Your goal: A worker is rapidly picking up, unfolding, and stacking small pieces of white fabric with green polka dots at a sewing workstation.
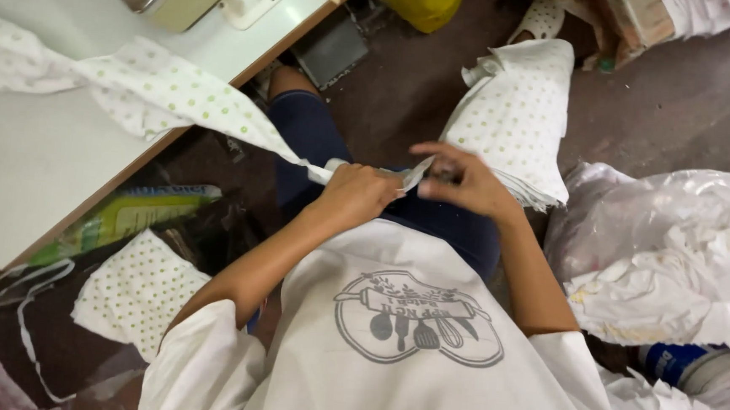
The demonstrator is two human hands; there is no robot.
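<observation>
My left hand (pixel 357 192) fists tight on the dotted cloth (pixel 161 91), pulling it taut off the table (pixel 30 159), while my right hand (pixel 463 181) pinches its edge.

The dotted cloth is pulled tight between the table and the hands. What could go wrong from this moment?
1. The dotted cloth runs taut off the table edge to the left hand; a strong pull might drag the rest of it off the table.
2. The right hand pinches only a small end, so its grip may slip.
3. The stack of dotted pieces on the knee overhangs and could slide to the floor.
</observation>
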